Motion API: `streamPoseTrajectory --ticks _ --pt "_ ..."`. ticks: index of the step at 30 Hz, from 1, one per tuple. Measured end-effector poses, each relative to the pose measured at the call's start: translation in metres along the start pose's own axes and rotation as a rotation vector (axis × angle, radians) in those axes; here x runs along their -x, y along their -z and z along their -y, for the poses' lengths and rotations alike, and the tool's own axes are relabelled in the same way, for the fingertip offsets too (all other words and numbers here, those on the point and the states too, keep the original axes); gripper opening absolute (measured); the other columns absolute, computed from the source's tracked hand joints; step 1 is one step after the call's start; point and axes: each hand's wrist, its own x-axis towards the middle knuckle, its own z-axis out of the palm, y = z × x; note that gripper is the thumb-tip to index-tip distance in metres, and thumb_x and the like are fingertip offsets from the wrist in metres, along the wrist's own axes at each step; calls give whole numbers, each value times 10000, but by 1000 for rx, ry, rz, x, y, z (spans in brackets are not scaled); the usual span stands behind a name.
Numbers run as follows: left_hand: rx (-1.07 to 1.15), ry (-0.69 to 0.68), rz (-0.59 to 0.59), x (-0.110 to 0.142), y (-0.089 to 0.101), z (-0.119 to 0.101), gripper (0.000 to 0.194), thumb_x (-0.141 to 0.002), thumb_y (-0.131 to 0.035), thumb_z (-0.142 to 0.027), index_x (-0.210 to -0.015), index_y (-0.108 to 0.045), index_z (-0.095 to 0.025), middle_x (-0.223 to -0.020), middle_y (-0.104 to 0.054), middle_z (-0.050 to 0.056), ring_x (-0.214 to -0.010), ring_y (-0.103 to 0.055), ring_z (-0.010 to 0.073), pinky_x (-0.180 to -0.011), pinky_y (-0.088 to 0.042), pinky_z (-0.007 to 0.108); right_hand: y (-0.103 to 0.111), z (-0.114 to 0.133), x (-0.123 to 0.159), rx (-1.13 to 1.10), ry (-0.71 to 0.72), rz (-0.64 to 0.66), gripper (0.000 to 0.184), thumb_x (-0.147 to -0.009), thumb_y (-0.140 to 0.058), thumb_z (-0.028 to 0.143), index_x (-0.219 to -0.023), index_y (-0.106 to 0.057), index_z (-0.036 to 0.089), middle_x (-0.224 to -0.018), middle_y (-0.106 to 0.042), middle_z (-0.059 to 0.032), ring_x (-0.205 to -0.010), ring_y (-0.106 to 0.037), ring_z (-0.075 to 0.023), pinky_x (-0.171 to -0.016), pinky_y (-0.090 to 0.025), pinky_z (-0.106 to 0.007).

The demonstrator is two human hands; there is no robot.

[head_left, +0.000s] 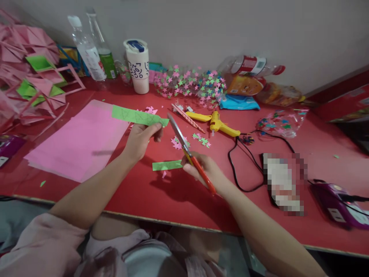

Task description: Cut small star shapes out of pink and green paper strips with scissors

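head view: the left hand [140, 140] pinches a green strip [129, 115] between thumb and fingers above the red table [141, 196]; faint drawn outlines on it look uncut. the right hand [206, 169] is curled round the scissors [180, 134], blades near the strip's end. cut stars [201, 140] already lie in small piles; with another green piece [165, 166] lying flat, cutting seems only part done.

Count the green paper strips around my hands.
2: the upper strip is held in the left hand; the lower strip is by the fingers of the right hand. Others may be hidden.
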Motion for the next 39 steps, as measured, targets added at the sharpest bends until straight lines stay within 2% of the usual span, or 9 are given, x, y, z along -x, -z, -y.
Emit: streamPoseTrajectory --ticks 5,13,18,23,31,39 --pt "37 -28 -49 1 -2 -2 213 -772 -589 -245 -575 -615 -166 -534 -592 -15 -492 -517 69 -496 -428 213 -4 -1 1 82 6 76 522 -779 -517 700 -694 -475 186 -584 -445 32 -524 -402 -103 -500 -318 -237" --pt "29 -11 7 2 -2 1 221 -773 -587 -237 -567 -612 -160 -530 -591 -11 -503 -534 74 -530 -451 224 -4 -2 2 35 -30 99 534 -792 -474 710 -716 -483 182 -603 -483 13 -492 -405 -100 -475 -313 -243" --pt "10 -33 -1 2 -2 3 228 -788 -588 -250 -583 -625 -157 -543 -609 -5 -506 -543 76 -529 -449 225 -4 -5 0 21 -49 120 520 -788 -494 695 -684 -462 187 -582 -478 20 -477 -402 -95 -456 -314 -237" --pt "12 -62 13 1 -1 5 235 -796 -585 -234 -581 -640 -159 -537 -617 -3 -502 -549 79 -519 -449 222 -6 -4 1 -18 -67 79 502 -812 -486 673 -687 -474 187 -578 -499 16 -447 -407 -87 -428 -319 -227" --pt "-30 -91 10 1 -1 5 255 -808 -573 -238 -572 -631 -161 -529 -614 -2 -508 -557 82 -527 -452 223 -7 -2 2 -56 -108 87 509 -807 -488 680 -682 -484 187 -534 -469 33 -401 -383 -73 -394 -310 -216" --pt "-9 -54 -6 2 -2 2 232 -784 -595 -258 -577 -627 -160 -534 -610 -4 -511 -552 80 -534 -447 227 -5 -7 0 13 -64 98 527 -804 -483 688 -718 -524 170 -601 -509 1 -482 -441 -100 -421 -332 -225"
